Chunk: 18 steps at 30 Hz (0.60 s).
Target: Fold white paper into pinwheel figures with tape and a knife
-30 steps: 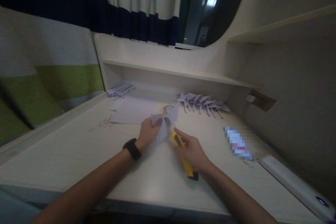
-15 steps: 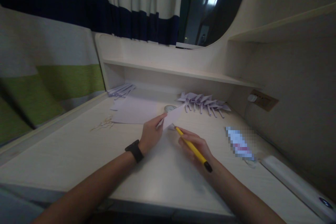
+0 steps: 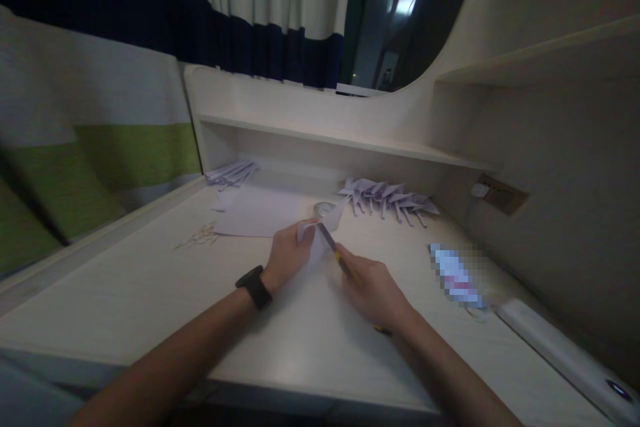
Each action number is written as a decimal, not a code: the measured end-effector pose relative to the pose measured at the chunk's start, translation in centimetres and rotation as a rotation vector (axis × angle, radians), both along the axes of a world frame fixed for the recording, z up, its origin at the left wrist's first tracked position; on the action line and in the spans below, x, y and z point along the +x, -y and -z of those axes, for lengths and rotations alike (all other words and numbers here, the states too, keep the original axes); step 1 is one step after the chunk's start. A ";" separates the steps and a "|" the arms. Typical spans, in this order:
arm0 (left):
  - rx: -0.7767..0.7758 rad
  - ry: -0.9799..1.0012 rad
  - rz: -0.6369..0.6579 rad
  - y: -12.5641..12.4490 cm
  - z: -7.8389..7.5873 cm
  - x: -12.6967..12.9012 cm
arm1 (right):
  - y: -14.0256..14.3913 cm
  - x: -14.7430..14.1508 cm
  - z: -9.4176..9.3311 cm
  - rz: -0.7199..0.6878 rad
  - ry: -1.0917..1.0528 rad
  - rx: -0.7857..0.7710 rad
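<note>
My left hand (image 3: 290,255), with a dark watch on the wrist, pinches a folded piece of white paper (image 3: 333,215) above the desk. In my right hand (image 3: 376,285) is a yellow utility knife (image 3: 345,265), fingers wrapped around its handle. Its grey blade points up and left, and the tip meets the paper close to my left fingertips. Part of the handle is hidden by the right hand. Just behind the paper lies a roll of tape (image 3: 324,207), partly covered.
White paper sheets (image 3: 260,207) lie at back left, beside a pile of thin paper sticks (image 3: 233,173) and thin tan strands (image 3: 197,235). Several paper pinwheels (image 3: 387,197) stand in a row at back right. A blurred phone-like screen (image 3: 456,277) and a long white object (image 3: 555,347) lie right.
My right hand has turned over, and the knife's blade now shows against the paper. The held paper has tilted or bent. My left hand has hardly moved.
</note>
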<state>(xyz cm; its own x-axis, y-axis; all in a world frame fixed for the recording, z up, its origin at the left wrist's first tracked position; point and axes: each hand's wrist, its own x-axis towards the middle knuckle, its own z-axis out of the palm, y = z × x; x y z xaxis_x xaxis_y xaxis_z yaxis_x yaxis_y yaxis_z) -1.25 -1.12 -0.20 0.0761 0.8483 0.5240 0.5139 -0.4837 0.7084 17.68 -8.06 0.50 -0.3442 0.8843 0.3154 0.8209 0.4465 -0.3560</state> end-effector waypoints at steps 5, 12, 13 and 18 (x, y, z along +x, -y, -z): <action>-0.103 -0.001 -0.064 -0.3 -0.3 0.0 | 0.4 0.1 -0.5 0.095 0.451 0.072; -0.234 0.399 -0.045 -1.5 0.0 -0.4 | 0.5 2.2 -2.1 -0.021 0.186 0.085; -0.270 0.475 -0.017 -1.6 0.1 -0.5 | 0.3 2.9 -2.3 -0.030 0.047 0.071; -0.459 0.655 0.294 -1.7 0.6 -0.5 | -2.0 6.5 -2.1 0.272 -0.340 0.007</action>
